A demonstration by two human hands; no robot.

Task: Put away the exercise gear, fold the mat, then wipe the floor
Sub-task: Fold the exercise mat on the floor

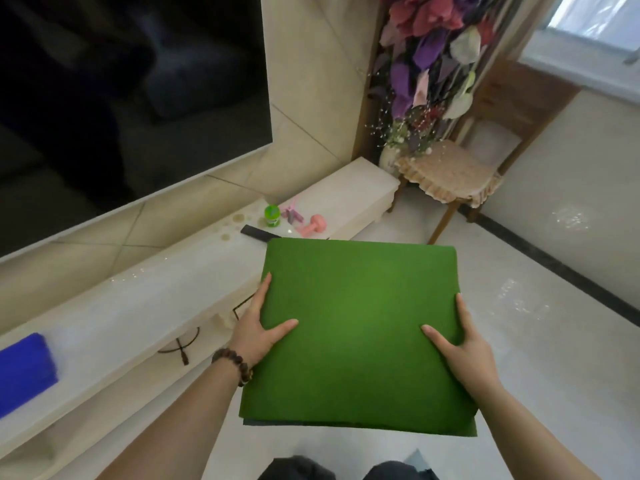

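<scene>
A green mat point(356, 327), folded into a thick square, is held flat in the air above the pale floor point(540, 327). My left hand point(258, 327) grips its left edge, thumb on top, a bead bracelet on the wrist. My right hand point(462, 348) grips the right edge the same way. On the low white TV cabinet point(145, 306) beyond the mat lie a pink dumbbell point(313, 226), a pink hand gripper point(292, 213) and a green cylindrical container point(272, 216).
A large dark TV point(114, 98) hangs on the wall at left. A blue object point(24, 370) lies on the cabinet's near end, a black remote point(258, 233) by the gear. A wooden chair point(450, 178) and a flower vase point(389, 157) stand at right.
</scene>
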